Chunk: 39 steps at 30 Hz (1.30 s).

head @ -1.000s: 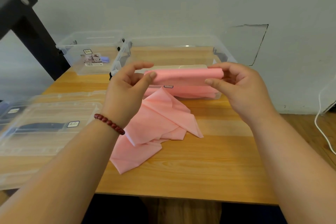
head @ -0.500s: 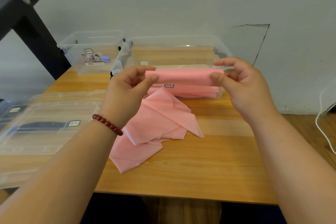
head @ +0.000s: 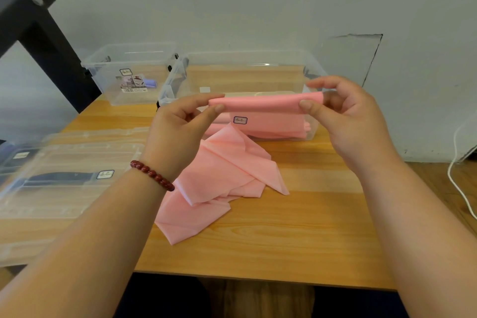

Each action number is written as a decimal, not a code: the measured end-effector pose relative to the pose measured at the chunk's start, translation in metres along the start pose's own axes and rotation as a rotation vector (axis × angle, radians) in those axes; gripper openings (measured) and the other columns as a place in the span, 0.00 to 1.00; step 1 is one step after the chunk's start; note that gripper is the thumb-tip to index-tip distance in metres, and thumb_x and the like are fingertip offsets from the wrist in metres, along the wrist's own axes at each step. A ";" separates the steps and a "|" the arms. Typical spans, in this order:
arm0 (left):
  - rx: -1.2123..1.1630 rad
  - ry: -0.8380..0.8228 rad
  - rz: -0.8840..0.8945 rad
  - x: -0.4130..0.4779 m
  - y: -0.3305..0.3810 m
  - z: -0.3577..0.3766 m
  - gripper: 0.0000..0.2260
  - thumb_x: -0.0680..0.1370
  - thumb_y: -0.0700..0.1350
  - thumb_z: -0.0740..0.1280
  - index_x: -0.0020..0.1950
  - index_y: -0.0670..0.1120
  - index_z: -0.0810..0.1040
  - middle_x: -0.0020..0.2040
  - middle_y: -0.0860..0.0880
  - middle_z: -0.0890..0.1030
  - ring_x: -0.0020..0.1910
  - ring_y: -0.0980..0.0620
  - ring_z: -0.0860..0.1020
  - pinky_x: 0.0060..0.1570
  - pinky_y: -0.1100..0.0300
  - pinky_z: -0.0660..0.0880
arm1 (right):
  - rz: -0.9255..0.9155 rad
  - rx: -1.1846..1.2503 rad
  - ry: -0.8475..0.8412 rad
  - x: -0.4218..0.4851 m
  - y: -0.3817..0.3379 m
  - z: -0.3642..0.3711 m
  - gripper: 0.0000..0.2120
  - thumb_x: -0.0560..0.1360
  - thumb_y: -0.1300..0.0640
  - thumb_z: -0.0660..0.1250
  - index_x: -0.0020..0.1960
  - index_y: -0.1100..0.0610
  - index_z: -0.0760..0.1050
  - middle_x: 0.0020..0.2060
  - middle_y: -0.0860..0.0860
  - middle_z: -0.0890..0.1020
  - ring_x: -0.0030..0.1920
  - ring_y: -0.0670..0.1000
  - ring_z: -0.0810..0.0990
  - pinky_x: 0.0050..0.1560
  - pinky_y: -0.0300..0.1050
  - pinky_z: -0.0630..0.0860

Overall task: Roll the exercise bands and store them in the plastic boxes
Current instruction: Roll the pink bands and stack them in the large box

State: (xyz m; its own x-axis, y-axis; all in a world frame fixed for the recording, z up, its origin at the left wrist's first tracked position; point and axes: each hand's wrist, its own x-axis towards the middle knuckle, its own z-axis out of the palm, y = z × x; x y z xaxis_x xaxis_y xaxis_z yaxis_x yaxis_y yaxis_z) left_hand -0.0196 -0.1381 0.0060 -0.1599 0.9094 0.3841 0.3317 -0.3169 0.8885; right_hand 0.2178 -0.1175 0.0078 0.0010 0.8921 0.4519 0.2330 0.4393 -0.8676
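Observation:
A pink exercise band (head: 265,103) is stretched level above the table, its upper part rolled into a flat strip. My left hand (head: 178,131) pinches the strip's left end and my right hand (head: 346,116) pinches its right end. The loose tail of the pink band (head: 219,183) hangs down and lies crumpled on the wooden table (head: 296,240). Behind the strip stands an open clear plastic box (head: 247,59) with more pink band folded inside. A second clear box (head: 129,70) stands at the back left.
Clear plastic lids (head: 64,175) lie on the table's left side, with a dark object beneath them. A black metal frame (head: 33,33) rises at the far left. A white cable (head: 459,183) runs over the floor at the right. The wall is close behind the boxes.
Both hands have turned the rolled strip a little and kept it level in front of the box. The tail on the table has barely shifted.

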 end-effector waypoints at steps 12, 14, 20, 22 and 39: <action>-0.040 -0.029 0.002 0.000 0.001 0.002 0.15 0.76 0.42 0.70 0.62 0.49 0.79 0.34 0.55 0.74 0.30 0.62 0.69 0.34 0.73 0.68 | -0.034 -0.012 -0.023 0.001 -0.001 0.000 0.08 0.73 0.56 0.73 0.43 0.42 0.80 0.39 0.40 0.83 0.45 0.44 0.80 0.48 0.38 0.75; -0.034 -0.018 0.009 0.001 0.001 0.001 0.15 0.76 0.41 0.70 0.63 0.51 0.78 0.39 0.50 0.75 0.34 0.60 0.70 0.37 0.72 0.70 | -0.038 -0.028 -0.023 0.001 -0.001 0.000 0.09 0.73 0.55 0.73 0.40 0.40 0.80 0.37 0.38 0.81 0.43 0.44 0.78 0.46 0.39 0.73; -0.042 0.041 0.035 0.002 0.002 0.001 0.09 0.76 0.42 0.71 0.53 0.55 0.79 0.40 0.52 0.77 0.38 0.57 0.73 0.41 0.70 0.72 | -0.058 -0.045 -0.005 0.000 0.000 0.003 0.06 0.75 0.54 0.71 0.44 0.43 0.77 0.32 0.36 0.78 0.37 0.39 0.75 0.40 0.31 0.70; -0.026 0.060 0.044 0.000 0.003 -0.001 0.08 0.75 0.43 0.71 0.50 0.56 0.80 0.44 0.45 0.82 0.42 0.56 0.76 0.46 0.68 0.74 | -0.085 -0.043 -0.008 0.000 -0.001 0.005 0.06 0.76 0.55 0.70 0.45 0.43 0.77 0.31 0.37 0.76 0.35 0.41 0.72 0.37 0.33 0.68; -0.055 0.037 0.007 -0.001 0.008 0.000 0.07 0.77 0.43 0.69 0.50 0.56 0.80 0.38 0.54 0.82 0.38 0.60 0.78 0.44 0.63 0.76 | -0.039 -0.033 -0.024 0.001 -0.003 0.004 0.06 0.75 0.55 0.70 0.43 0.44 0.79 0.34 0.34 0.80 0.38 0.35 0.76 0.41 0.28 0.70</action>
State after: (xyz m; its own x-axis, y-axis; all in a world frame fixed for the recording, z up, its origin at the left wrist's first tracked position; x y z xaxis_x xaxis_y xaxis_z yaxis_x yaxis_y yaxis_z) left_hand -0.0164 -0.1417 0.0130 -0.1924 0.8966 0.3988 0.2813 -0.3390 0.8978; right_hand 0.2131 -0.1174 0.0106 -0.0317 0.8766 0.4802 0.2642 0.4707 -0.8418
